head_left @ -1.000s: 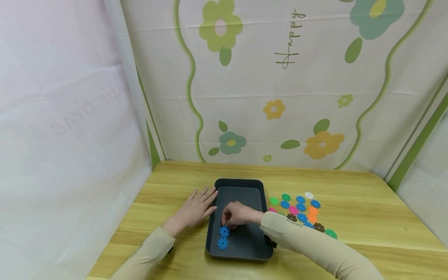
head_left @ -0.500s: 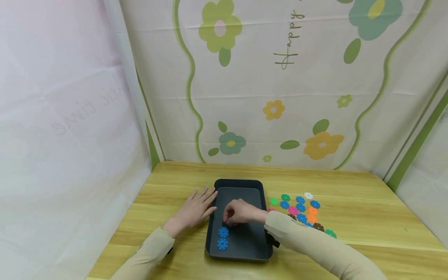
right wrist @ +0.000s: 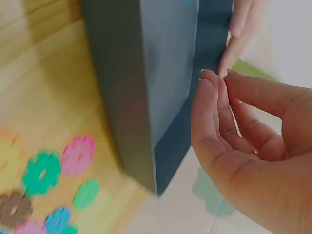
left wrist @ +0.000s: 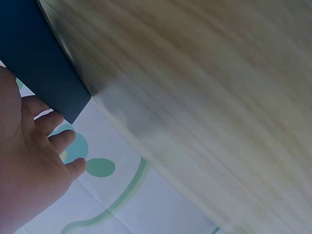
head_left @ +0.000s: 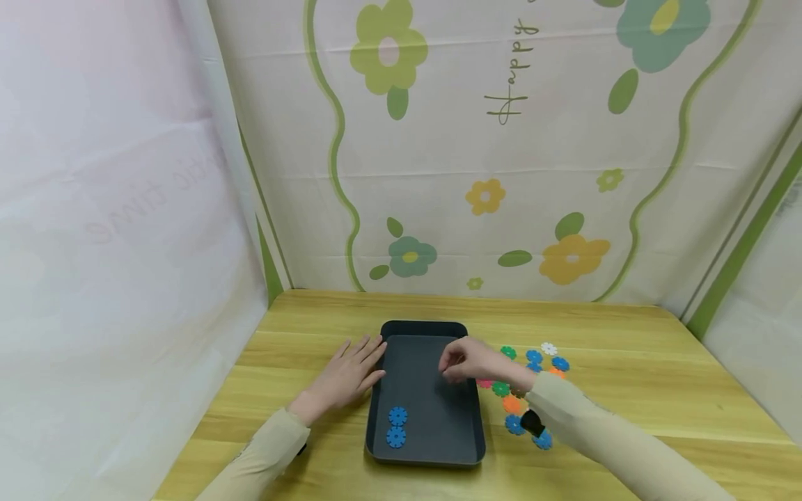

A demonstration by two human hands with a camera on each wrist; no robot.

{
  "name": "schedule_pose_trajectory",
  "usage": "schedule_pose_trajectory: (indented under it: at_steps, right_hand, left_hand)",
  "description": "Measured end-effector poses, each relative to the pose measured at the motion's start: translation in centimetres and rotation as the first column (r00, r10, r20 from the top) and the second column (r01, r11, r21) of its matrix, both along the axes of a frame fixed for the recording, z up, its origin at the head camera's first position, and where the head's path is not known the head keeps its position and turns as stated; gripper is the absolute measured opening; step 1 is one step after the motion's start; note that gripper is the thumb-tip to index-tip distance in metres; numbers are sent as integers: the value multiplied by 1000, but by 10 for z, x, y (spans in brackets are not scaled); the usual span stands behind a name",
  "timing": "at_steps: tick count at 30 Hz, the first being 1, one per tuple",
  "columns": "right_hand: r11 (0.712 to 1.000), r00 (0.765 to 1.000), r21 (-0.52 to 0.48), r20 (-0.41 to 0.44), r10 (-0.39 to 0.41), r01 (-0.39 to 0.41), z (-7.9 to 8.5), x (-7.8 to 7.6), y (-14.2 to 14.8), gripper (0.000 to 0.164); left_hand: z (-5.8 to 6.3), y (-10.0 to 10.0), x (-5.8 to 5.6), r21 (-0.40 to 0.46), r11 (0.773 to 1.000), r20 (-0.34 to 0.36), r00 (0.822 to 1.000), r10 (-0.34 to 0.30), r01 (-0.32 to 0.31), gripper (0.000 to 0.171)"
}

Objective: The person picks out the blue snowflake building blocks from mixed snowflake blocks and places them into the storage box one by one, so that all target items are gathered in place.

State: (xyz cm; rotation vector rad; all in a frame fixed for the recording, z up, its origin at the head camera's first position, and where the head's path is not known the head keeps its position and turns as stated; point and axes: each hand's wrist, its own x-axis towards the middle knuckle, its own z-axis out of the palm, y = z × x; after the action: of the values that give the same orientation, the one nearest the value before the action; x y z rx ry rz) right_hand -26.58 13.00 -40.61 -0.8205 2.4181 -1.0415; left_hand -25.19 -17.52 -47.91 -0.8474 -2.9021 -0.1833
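My left hand (head_left: 344,379) lies with spread, straight fingers along the left rim of a dark grey tray (head_left: 432,424). In the left wrist view, its fingertips (left wrist: 61,139) are at the tray wall. Two blue notched plastic discs (head_left: 397,416) lie one behind the other in the tray's near left part. My right hand (head_left: 477,362) hovers over the tray's right side, fingers loosely bent. In the right wrist view, its thumb and index tips are close together with nothing seen between them.
Right of the tray, several notched discs lie scattered on the wooden table (head_left: 645,390), among them a green disc (right wrist: 41,173), a pink disc (right wrist: 79,155) and a brown disc (right wrist: 14,208). A flower-printed cloth (head_left: 438,139) hangs behind the table.
My right hand has lifted away from the blue discs and moved right, toward the tray's right rim. The two blue discs stay in place, and my left hand has not moved.
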Motion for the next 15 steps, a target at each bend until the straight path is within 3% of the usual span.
schedule_pose_trajectory:
  at_steps: [5, 15]
  right_hand:
    - [998, 998, -5, -1, -68, 68, 4, 0, 31, 11]
    - [988, 988, -30, 19, -152, 152, -8, 5, 95, 19]
  left_hand:
    - [1, 0, 1, 9, 1000, 11, 1000, 2, -3, 61]
    - [2, 2, 1, 9, 1000, 24, 1000, 7, -7, 61]
